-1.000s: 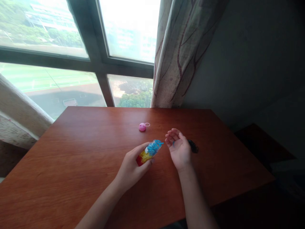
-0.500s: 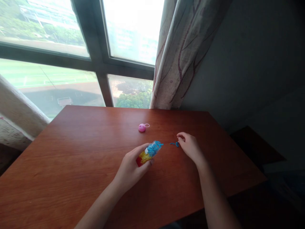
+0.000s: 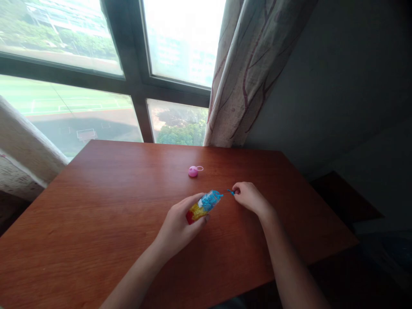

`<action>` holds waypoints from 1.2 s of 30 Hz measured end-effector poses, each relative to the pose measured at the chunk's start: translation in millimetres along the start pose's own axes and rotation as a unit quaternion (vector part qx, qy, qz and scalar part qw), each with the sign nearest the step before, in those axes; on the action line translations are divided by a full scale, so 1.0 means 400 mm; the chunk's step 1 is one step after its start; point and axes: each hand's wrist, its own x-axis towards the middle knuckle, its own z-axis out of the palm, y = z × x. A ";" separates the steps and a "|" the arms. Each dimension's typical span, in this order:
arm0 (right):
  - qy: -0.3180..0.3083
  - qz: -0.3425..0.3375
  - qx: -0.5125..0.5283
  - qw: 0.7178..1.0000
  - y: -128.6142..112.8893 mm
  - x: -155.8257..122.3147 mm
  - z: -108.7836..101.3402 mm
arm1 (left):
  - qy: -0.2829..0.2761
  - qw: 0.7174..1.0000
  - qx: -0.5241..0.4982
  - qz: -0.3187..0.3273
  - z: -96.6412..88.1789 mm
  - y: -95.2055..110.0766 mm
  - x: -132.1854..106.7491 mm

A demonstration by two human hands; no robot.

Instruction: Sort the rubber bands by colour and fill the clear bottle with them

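My left hand (image 3: 180,221) is wrapped round a clear bottle (image 3: 206,205), tilted with its mouth toward the right. Layers of red, yellow and blue small bands, like elastic hair ties, fill it, and a blue one sticks out of the mouth. Just right of that opening, my right hand (image 3: 247,196) has thumb and fingertips pinched on a few small blue bands (image 3: 231,192), low over the tabletop. Farther back lies a pink domed cap (image 3: 192,171) with a thin loop, apart from both hands.
The brown wooden table (image 3: 96,206) reaches back to a window with a dark frame (image 3: 131,77). A patterned curtain (image 3: 241,77) hangs at the back, with another at the left. A dark wall (image 3: 337,86) stands on the right.
My right hand has moved left toward the bottle and closed its fingertips on the blue bands, which lay loose on the table before. My left hand still holds the bottle, nearly unmoved.
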 end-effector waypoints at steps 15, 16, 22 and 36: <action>0.010 -0.037 -0.005 0.999 -0.010 -0.009 0.007 | 0.002 1.000 0.015 0.019 -0.002 0.000 -0.001; 0.012 -0.036 -0.004 0.999 -0.008 -0.009 0.008 | 0.003 1.000 0.015 0.020 -0.003 0.001 0.000; 0.027 -0.030 0.018 0.999 -0.006 -0.014 0.014 | 0.002 1.000 0.014 0.023 -0.002 0.002 0.001; 0.032 0.012 0.017 0.999 0.006 -0.007 0.015 | -0.002 0.999 0.014 0.030 -0.004 -0.001 0.000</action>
